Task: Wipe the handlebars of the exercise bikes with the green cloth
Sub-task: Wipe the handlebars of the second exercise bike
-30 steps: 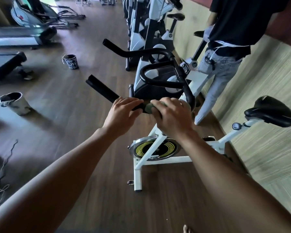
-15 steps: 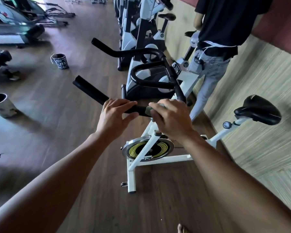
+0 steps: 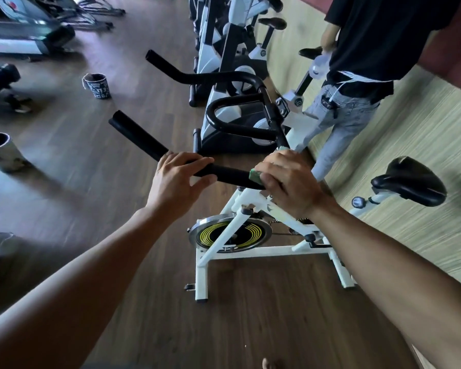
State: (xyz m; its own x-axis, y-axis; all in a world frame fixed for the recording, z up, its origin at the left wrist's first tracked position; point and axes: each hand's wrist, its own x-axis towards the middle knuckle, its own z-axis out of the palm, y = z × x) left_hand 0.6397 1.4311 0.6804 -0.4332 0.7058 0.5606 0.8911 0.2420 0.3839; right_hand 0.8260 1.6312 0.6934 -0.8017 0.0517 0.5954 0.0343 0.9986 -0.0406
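A white exercise bike (image 3: 253, 251) with a yellow-ringed flywheel stands below me. Its black handlebar (image 3: 139, 134) runs from upper left toward the bike's stem. My left hand (image 3: 176, 182) rests on the near bar with its fingers curled loosely over it. My right hand (image 3: 288, 182) wraps the green cloth (image 3: 254, 177) around the same bar, close to the stem. Only an edge of the cloth shows past my fingers. A second bar (image 3: 171, 67) of the handlebar lies farther back.
A person in a black shirt and grey jeans (image 3: 357, 83) stands right of the bikes by the wall. More exercise bikes (image 3: 229, 35) line up behind. Two cups (image 3: 97, 86) (image 3: 3, 150) stand on the wooden floor at left, near treadmills (image 3: 24, 35). The black saddle (image 3: 407, 179) sticks out right.
My right hand with the cloth has slid right along the bar toward the stem, widening the gap between my hands. My left hand stays on the bar. The view shifted slightly.
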